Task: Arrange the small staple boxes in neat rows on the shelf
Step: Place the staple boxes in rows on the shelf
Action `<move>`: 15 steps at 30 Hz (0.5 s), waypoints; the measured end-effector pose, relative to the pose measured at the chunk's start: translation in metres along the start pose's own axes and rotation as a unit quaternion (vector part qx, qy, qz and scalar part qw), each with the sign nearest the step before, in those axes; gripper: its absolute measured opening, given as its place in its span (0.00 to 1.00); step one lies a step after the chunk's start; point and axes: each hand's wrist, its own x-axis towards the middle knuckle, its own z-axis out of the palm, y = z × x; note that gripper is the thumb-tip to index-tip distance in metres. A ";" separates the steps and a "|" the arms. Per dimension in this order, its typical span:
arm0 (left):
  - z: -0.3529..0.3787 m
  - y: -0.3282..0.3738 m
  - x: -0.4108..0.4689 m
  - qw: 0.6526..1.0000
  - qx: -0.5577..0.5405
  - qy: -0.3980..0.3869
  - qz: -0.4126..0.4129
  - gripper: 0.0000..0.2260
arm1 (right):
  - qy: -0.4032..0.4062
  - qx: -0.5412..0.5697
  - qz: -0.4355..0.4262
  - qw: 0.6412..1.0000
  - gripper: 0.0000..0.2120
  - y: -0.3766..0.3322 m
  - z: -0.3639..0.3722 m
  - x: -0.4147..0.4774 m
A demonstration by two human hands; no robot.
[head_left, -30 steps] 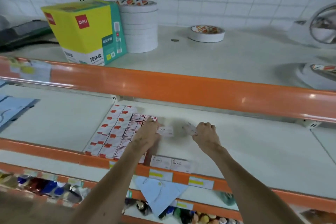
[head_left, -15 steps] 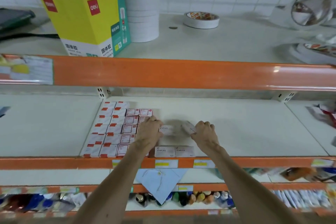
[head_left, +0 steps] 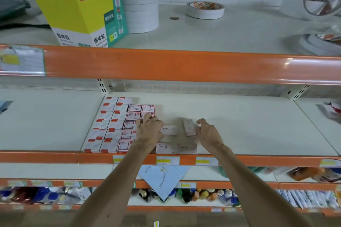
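Observation:
On the middle shelf (head_left: 239, 125) lies a block of small white-and-red staple boxes (head_left: 118, 125) in neat rows at the left. My left hand (head_left: 150, 131) rests at the block's right edge and holds a white box marked STAPLES (head_left: 168, 130) flat on the shelf. My right hand (head_left: 207, 131) grips another white staple box (head_left: 188, 127), turned lengthwise and tilted. Two more STAPLES boxes (head_left: 176, 148) lie side by side at the shelf's front edge, below my hands.
The orange lip of the upper shelf (head_left: 184, 64) hangs above my hands. Up there stand a yellow glue-stick carton (head_left: 77, 5), a stack of tape rolls (head_left: 140, 3) and a single tape roll (head_left: 205, 9). A blue paper (head_left: 162, 178) and small bottles (head_left: 193, 194) sit on the lower shelves.
The camera has tilted down and moved closer. My right hand has opened slightly around its box, which now stands more lengthwise. My left hand stays on its box.

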 end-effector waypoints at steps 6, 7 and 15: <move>0.000 -0.002 -0.003 1.000 -0.014 0.012 0.008 0.19 | -0.008 -0.211 -0.189 0.959 0.42 -0.009 -0.014 0.009; 0.000 -0.003 -0.004 1.000 -0.019 0.015 0.007 0.19 | -0.030 -0.224 -0.208 0.952 0.42 -0.013 -0.014 0.011; -0.002 -0.009 -0.003 1.000 -0.026 -0.006 0.013 0.17 | -0.051 -0.163 -0.164 0.972 0.21 -0.008 -0.011 0.016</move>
